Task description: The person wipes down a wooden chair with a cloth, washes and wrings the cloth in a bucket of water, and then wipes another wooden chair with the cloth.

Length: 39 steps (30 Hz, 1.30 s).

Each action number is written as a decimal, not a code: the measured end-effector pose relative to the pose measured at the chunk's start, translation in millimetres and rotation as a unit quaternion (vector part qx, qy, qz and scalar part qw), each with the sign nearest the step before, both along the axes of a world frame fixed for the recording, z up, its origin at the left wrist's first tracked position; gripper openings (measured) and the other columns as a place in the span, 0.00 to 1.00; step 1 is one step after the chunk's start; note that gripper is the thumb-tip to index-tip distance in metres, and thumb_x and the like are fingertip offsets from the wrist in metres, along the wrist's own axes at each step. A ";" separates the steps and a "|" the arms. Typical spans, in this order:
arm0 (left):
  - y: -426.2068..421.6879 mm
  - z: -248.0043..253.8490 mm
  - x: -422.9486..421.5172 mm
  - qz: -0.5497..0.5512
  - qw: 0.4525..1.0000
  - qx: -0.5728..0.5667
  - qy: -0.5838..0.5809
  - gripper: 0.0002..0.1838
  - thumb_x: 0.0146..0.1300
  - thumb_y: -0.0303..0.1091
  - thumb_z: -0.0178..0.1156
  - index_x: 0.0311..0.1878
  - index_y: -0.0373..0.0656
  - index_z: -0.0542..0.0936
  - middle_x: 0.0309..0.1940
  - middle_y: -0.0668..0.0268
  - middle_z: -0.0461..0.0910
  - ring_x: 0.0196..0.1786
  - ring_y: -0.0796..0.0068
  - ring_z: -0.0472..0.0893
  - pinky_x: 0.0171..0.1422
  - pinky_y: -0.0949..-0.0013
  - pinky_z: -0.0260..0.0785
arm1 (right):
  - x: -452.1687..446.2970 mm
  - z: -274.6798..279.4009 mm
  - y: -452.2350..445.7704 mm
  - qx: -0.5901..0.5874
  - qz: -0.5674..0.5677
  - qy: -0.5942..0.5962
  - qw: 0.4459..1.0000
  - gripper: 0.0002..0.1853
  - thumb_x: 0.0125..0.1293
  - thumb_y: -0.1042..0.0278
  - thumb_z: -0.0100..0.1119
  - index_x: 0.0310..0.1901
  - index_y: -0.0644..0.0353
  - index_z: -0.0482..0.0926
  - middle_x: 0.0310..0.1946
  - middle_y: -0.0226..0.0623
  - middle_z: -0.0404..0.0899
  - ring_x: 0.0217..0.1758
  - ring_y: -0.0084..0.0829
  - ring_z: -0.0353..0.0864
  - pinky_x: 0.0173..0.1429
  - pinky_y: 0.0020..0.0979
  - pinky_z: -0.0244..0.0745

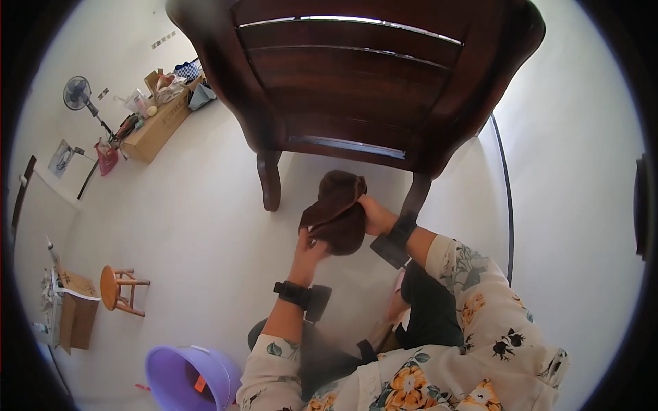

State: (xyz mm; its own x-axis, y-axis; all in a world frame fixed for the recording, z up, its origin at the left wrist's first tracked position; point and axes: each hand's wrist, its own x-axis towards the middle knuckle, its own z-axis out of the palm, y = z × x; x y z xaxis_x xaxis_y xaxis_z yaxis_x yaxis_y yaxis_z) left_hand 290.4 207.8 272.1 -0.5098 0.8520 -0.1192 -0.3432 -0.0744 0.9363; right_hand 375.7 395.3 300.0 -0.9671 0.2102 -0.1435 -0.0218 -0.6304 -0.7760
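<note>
A dark brown cloth (346, 222), bunched and folded over, hangs between my two hands in front of a dark wooden chair (356, 89). My left hand (312, 250) grips the cloth's lower left edge, fingers curled round it. On the opposite side my right hand (375, 215) holds the cloth's right edge, its fingertips partly hidden by the fabric. Both wrists wear black bands with box-like devices. The chair's slatted back panel faces me, and its two nearer legs come down on either side of the cloth, apart from it.
A purple bucket (164, 377) with something orange inside stands at lower left. Farther left are a small wooden stool (113, 288) and an open cardboard box (83, 315). A long carton (154, 130) bearing bags and a standing fan (79, 94) are at upper left.
</note>
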 end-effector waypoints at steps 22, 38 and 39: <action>75.7 -16.6 1.6 -0.008 0.996 0.037 -0.086 0.43 0.54 0.40 0.68 0.69 0.43 0.53 0.59 0.58 0.66 0.62 0.62 0.68 0.68 0.60 0.59 | 11.0 -48.3 20.8 0.147 0.070 -0.104 0.981 0.19 0.59 0.64 0.52 0.53 0.58 0.73 0.46 0.35 0.75 0.51 0.31 0.73 0.58 0.31 0.66; 155.2 -30.8 -3.6 -0.082 0.981 0.009 -0.176 0.38 0.53 0.35 0.64 0.67 0.41 0.60 0.60 0.60 0.69 0.61 0.63 0.71 0.65 0.60 0.65 | 25.4 20.1 93.9 0.650 0.011 -0.153 0.745 0.23 0.54 0.66 0.58 0.51 0.68 0.68 0.38 0.57 0.78 0.39 0.54 0.79 0.43 0.45 0.75; 161.1 -35.6 -6.5 -0.080 0.980 0.013 -0.183 0.37 0.54 0.35 0.64 0.66 0.40 0.60 0.58 0.60 0.70 0.60 0.63 0.72 0.65 0.60 0.66 | 30.6 21.8 97.6 0.655 -0.019 -0.140 0.742 0.24 0.55 0.66 0.58 0.53 0.66 0.68 0.42 0.55 0.77 0.41 0.53 0.78 0.45 0.44 0.75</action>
